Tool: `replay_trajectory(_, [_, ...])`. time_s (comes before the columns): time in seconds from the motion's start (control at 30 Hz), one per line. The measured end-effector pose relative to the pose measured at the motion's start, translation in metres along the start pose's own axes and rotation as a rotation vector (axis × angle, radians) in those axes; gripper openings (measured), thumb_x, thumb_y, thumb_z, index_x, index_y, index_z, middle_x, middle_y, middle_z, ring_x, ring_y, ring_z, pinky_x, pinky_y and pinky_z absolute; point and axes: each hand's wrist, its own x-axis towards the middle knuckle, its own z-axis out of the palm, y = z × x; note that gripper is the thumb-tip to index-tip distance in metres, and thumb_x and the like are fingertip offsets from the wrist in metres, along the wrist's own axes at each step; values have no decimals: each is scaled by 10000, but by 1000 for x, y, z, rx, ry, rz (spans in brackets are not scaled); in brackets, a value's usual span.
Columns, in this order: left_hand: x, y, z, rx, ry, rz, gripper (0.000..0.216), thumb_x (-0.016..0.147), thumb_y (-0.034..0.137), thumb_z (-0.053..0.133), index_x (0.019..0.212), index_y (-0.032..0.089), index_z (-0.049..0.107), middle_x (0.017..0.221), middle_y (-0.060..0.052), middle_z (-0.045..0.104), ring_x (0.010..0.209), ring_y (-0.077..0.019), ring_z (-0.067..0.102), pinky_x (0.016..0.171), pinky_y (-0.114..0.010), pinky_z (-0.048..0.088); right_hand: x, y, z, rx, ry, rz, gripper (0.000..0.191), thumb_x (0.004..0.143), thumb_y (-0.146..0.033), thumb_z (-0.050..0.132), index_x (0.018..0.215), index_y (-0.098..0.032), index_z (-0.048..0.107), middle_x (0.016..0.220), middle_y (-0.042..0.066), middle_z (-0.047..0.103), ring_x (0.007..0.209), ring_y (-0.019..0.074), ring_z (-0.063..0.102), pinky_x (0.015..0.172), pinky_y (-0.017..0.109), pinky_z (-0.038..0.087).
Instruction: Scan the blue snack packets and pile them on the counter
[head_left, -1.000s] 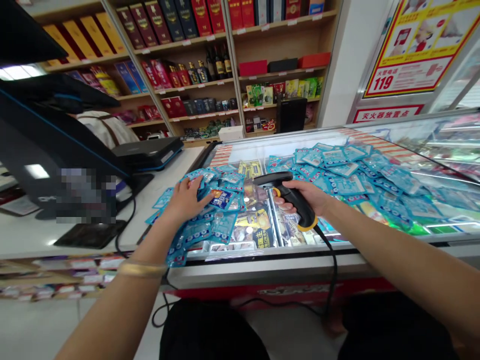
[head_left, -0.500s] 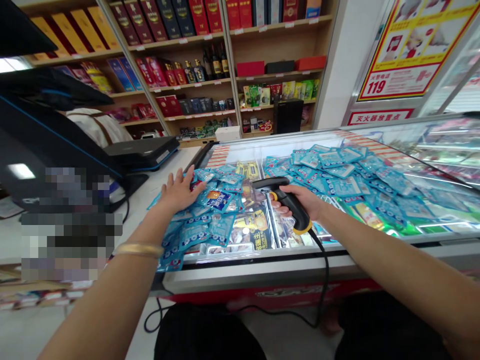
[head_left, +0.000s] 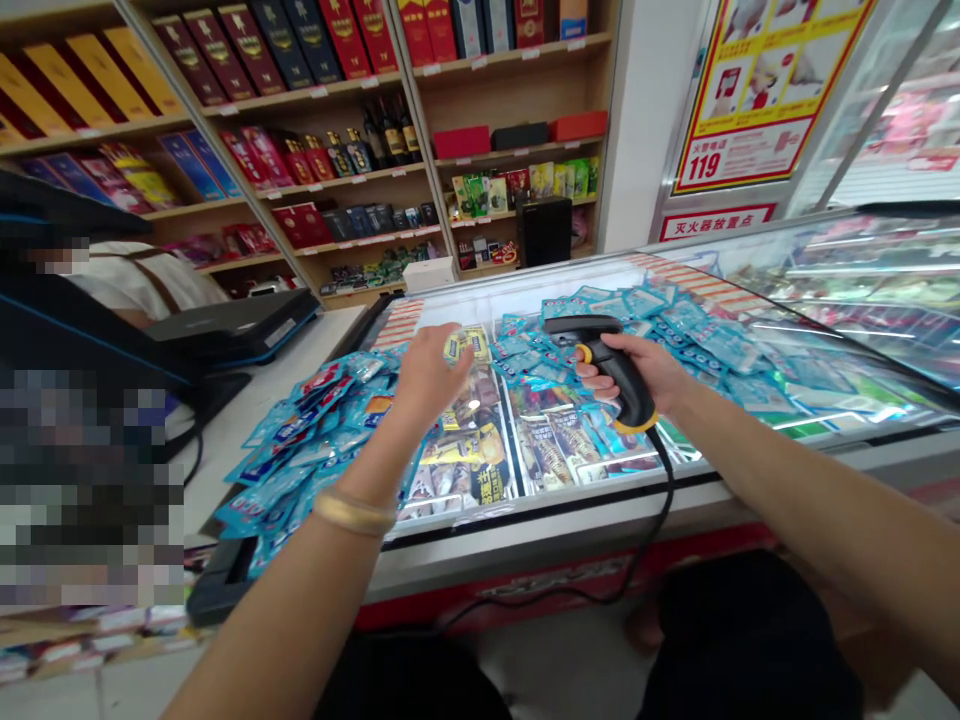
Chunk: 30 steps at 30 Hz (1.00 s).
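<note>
My right hand (head_left: 645, 372) is wrapped round the handle of a black and yellow barcode scanner (head_left: 619, 375), its head pointing left. A black cable (head_left: 666, 475) runs down from the grip. My left hand (head_left: 433, 372) is over the glass top of the chest freezer, thumb apart from the fingers, with nothing visible in it; its fingertips are partly hidden. Left of it lies a heap of blue snack packets (head_left: 315, 430) on the freezer's left end. Behind the scanner a second pile of blue packets (head_left: 697, 335) spreads across the glass.
Ice-cream packs (head_left: 465, 455) show through the freezer glass. At the left stand a dark checkout screen (head_left: 67, 320) and a black flat device (head_left: 236, 325) on the counter. Another person's light-clothed shoulder (head_left: 142, 275) is behind them. Shelves of boxes and bottles (head_left: 386, 135) line the back wall.
My left hand has moved right, off the left heap of packets to above the glass. The scanner in my right hand has shifted slightly right and up. The view has turned right.
</note>
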Motion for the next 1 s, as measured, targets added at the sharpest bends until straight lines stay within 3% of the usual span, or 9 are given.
replay_trajectory(0.13, [4, 61, 50, -106, -149, -28, 400, 889, 369, 569, 1220, 164, 663, 1210, -134, 681, 1155, -268, 618, 1054, -423, 469, -36, -16, -27, 31, 156, -74, 156, 839, -285, 567, 908, -149, 598, 717, 35, 500, 529, 115, 393, 421, 225, 364])
replay_trajectory(0.23, [5, 94, 77, -140, -227, -34, 406, 893, 394, 587, 1227, 174, 660, 1220, -137, 675, 1169, -276, 613, 1048, -428, 469, -54, -20, -40, 68, 231, -94, 149, 840, -276, 553, 906, -152, 600, 703, 35, 492, 522, 112, 375, 411, 215, 356])
replay_trajectory(0.5, [5, 142, 111, -52, -320, 51, 518, 881, 492, 635, 1303, 195, 593, 1370, -148, 580, 1324, -333, 475, 1097, -479, 376, -55, -21, -45, 124, 223, -107, 128, 849, -275, 527, 918, -169, 551, 696, 29, 489, 507, 110, 380, 403, 199, 367])
replay_trajectory(0.63, [2, 143, 117, -51, -316, 34, 556, 815, 472, 731, 1261, 172, 586, 1360, -164, 561, 1311, -337, 476, 1086, -466, 381, -55, -19, -45, 103, 196, -99, 123, 843, -272, 538, 925, -181, 529, 699, 27, 500, 515, 115, 400, 416, 200, 383])
replay_trajectory(0.77, [0, 130, 109, -178, -281, -40, 512, 742, 353, 807, 1173, 178, 593, 1201, -129, 635, 1214, -314, 553, 1042, -451, 427, -56, -18, -47, 92, 177, -107, 142, 841, -282, 558, 931, -174, 540, 710, 25, 506, 521, 115, 409, 418, 208, 392])
replay_trajectory(0.9, [-3, 106, 88, -383, -258, -225, 458, 727, 279, 773, 1136, 198, 585, 964, -56, 653, 917, -237, 638, 845, -398, 518, -57, -17, -48, 68, 143, -92, 174, 826, -288, 590, 939, -163, 547, 705, 22, 509, 528, 116, 426, 424, 214, 394])
replay_trajectory(1.0, [-7, 84, 71, -536, -156, -381, 462, 663, 294, 784, 1071, 192, 591, 931, -49, 648, 873, -218, 637, 782, -380, 534, -57, -15, -47, 31, 115, -69, 169, 831, -281, 586, 946, -163, 545, 719, 30, 530, 535, 115, 438, 436, 213, 393])
